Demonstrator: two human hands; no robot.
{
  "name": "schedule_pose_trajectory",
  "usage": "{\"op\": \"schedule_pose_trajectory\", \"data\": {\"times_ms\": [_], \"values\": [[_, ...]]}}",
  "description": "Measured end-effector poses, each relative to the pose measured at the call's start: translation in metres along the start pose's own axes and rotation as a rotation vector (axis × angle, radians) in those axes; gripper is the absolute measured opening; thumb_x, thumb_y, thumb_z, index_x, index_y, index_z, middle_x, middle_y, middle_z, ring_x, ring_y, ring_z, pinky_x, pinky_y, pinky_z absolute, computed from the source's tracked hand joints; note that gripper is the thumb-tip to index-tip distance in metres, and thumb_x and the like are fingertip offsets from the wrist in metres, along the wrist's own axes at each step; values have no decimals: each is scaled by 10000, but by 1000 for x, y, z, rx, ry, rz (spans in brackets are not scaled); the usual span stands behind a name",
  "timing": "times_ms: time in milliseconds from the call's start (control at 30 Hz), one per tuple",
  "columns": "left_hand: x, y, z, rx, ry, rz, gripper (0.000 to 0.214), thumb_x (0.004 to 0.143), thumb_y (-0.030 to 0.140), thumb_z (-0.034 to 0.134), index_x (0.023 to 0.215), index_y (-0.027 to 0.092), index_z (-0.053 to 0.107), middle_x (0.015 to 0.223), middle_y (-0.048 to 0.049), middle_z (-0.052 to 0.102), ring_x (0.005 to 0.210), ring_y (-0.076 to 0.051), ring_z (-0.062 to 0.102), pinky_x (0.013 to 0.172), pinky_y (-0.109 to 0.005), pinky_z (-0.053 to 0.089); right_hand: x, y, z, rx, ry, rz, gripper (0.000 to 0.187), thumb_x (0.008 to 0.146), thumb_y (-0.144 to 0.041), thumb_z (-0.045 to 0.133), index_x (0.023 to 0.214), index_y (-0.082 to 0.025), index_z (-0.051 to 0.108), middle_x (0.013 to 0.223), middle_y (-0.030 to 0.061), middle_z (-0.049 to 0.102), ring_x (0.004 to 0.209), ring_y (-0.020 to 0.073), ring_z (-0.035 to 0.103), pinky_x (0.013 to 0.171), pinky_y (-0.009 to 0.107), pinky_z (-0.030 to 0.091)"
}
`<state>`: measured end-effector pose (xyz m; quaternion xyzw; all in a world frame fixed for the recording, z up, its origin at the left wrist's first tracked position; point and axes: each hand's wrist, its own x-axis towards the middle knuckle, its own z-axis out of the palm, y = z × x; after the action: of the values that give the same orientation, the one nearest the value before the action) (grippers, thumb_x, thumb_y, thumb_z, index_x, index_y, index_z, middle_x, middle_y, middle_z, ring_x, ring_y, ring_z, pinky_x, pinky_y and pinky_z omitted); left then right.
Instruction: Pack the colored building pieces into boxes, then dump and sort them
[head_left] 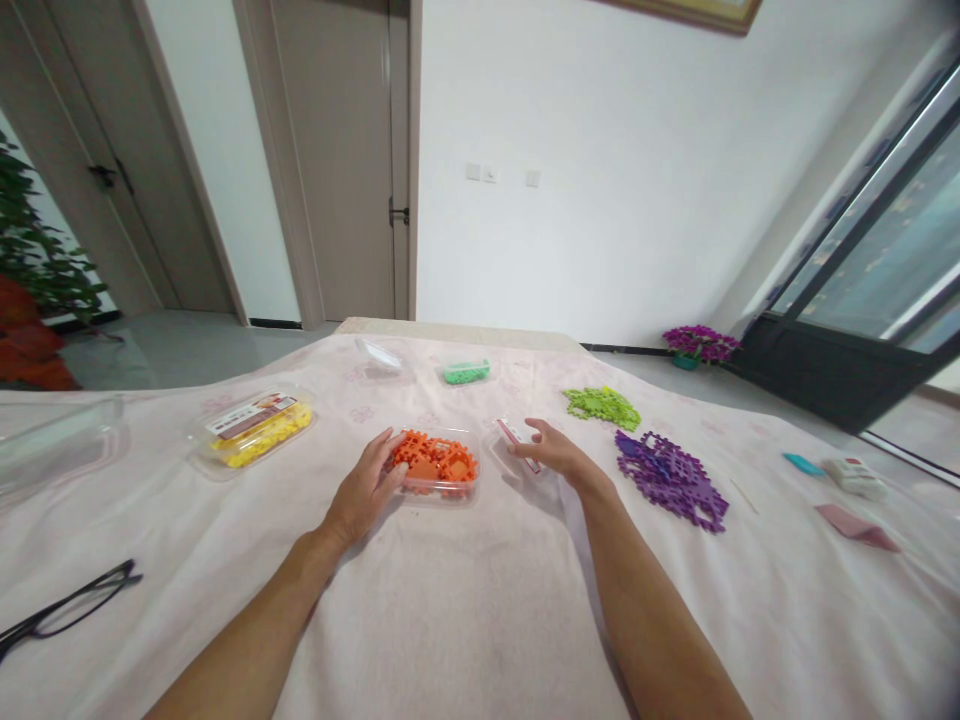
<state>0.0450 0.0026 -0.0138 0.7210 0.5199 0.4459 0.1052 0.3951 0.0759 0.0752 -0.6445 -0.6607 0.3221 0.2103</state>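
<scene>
A clear plastic box (442,490) full of orange interlocking pieces (431,458) sits on the cloth in front of me. My left hand (367,480) holds its left end, with the thumb near the front rim and the fingers along the back. Just right of the box lies a clear lid (502,450) with a red and white label. Over this lid is my right hand (553,448), thumb and index finger apart; whether they touch it I cannot tell. To its right, purple pieces (671,480) lie in a loose pile, with lime-green pieces (602,405) behind.
A lidded box of yellow pieces (262,430) stands left, green pieces (466,373) in a box at the back. A clear lid (381,356) lies behind, a clear container (60,450) far left. Glasses (71,605) lie front left; a pink cloth (855,525) lies right.
</scene>
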Motion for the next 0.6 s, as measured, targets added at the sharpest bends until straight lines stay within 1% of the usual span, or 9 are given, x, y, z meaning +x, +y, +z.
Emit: {"op": "schedule_pose_trajectory", "data": {"times_ms": [67, 133, 167, 233, 300, 367, 433, 500, 600], "values": [[-1, 3, 0, -34, -28, -6, 505, 1004, 418, 478, 1480, 249, 497, 1578, -118, 452, 1472, -251, 423, 1222, -487, 358, -6, -15, 7, 154, -74, -84, 922, 747, -514, 768, 1530, -164, 429, 1406, 199, 598, 1261, 295, 600, 1007, 402, 485], [-1, 9, 1, -67, -51, -37, 516, 1005, 436, 474, 1484, 242, 488, 1584, -119, 442, 1477, -252, 412, 1231, -481, 342, -14, -32, 16, 195, -130, -162, 925, 754, -510, 769, 1541, -177, 417, 1419, 201, 586, 1277, 296, 588, 1001, 413, 489], [-1, 12, 1, -84, -61, -55, 521, 1008, 446, 465, 1484, 237, 484, 1587, -119, 437, 1477, -248, 408, 1235, -472, 335, -18, -40, 21, 157, -143, -206, 935, 745, -510, 780, 1543, -183, 417, 1435, 198, 574, 1291, 303, 574, 1010, 424, 482], [-2, 19, 2, -125, -72, -87, 527, 1020, 461, 426, 1488, 222, 474, 1589, -117, 432, 1473, -234, 409, 1242, -444, 321, -28, -55, 32, -13, -126, -299, 953, 714, -520, 810, 1531, -195, 442, 1458, 184, 556, 1317, 328, 535, 1043, 454, 452], [-2, 25, 3, -173, -58, -114, 532, 1032, 470, 380, 1488, 209, 471, 1576, -119, 449, 1464, -220, 419, 1249, -423, 304, -39, -68, 43, -230, -64, -377, 951, 691, -541, 827, 1509, -204, 479, 1444, 172, 566, 1323, 357, 503, 1064, 485, 419], [-2, 31, 5, -212, -26, -137, 537, 1039, 475, 347, 1484, 202, 475, 1554, -125, 477, 1455, -219, 430, 1253, -427, 291, -50, -79, 54, -383, -3, -431, 935, 685, -594, 823, 1481, -212, 516, 1402, 174, 589, 1298, 378, 500, 1044, 501, 417], [-2, 34, 7, -229, 5, -164, 546, 1037, 487, 340, 1476, 196, 486, 1537, -134, 500, 1448, -230, 440, 1246, -442, 295, -58, -85, 64, -454, 28, -481, 901, 690, -671, 794, 1434, -218, 566, 1364, 177, 607, 1255, 383, 519, 1012, 503, 428], [-1, 38, 9, -220, 23, -207, 563, 1024, 509, 372, 1467, 184, 495, 1528, -143, 513, 1436, -243, 456, 1232, -450, 315, -62, -88, 70, -471, 41, -527, 867, 703, -729, 756, 1388, -219, 606, 1355, 178, 608, 1230, 380, 532, 1001, 504, 432], [0, 43, 11, -178, 57, -299, 587, 1002, 530, 408, 1442, 158, 519, 1488, -152, 552, 1395, -256, 502, 1202, -452, 356, -55, -83, 75, -448, 40, -582, 831, 738, -723, 735, 1387, -219, 611, 1416, 175, 577, 1272, 368, 523, 1045, 501, 410]]}}
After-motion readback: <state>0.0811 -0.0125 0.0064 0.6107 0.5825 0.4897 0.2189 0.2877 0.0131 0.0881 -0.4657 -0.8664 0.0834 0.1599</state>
